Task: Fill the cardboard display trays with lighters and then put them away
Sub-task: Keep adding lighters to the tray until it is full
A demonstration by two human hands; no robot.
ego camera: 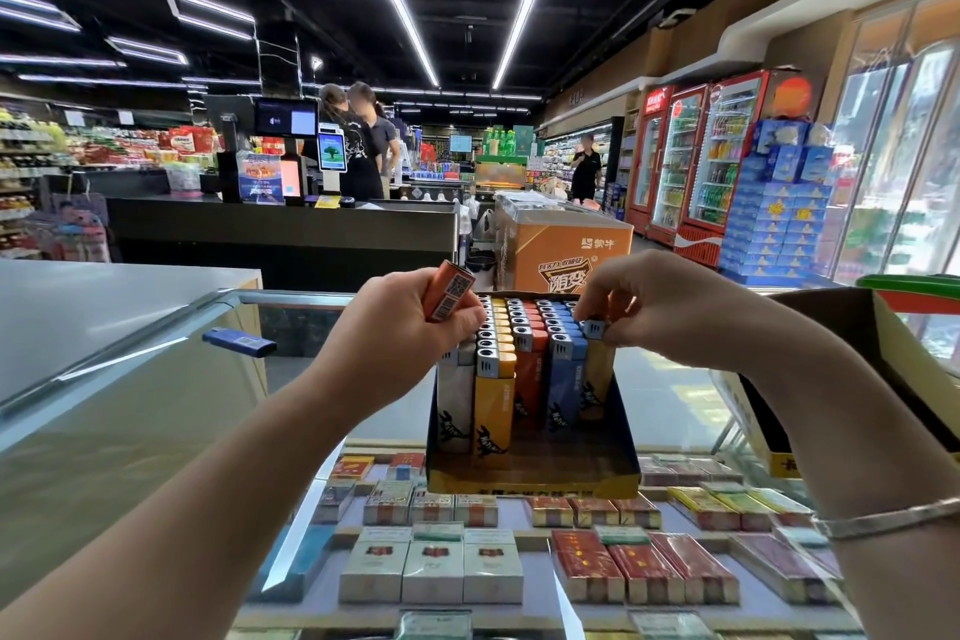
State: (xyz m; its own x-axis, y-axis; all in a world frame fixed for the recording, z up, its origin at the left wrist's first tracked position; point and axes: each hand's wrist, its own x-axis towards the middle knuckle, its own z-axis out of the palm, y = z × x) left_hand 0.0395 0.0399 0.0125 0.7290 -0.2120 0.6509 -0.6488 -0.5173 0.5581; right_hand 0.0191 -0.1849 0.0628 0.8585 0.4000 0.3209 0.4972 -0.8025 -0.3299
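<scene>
My left hand (410, 322) grips an orange lighter (449, 297), right hand (649, 307) pinches a yellow lighter (597, 359) into the display tray (530, 476); crammed rows might topple.

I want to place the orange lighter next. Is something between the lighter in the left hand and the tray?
The left hand holds the orange lighter directly above the display tray. Its left rows look packed with upright lighters, so those block a straight drop; no free slot is visible there.

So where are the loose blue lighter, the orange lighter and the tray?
Blue lighter (239, 343): head view, middle of its body.
Orange lighter (450, 297): head view, barcode side.
Tray (535, 485): head view, yellow front wall.
</scene>
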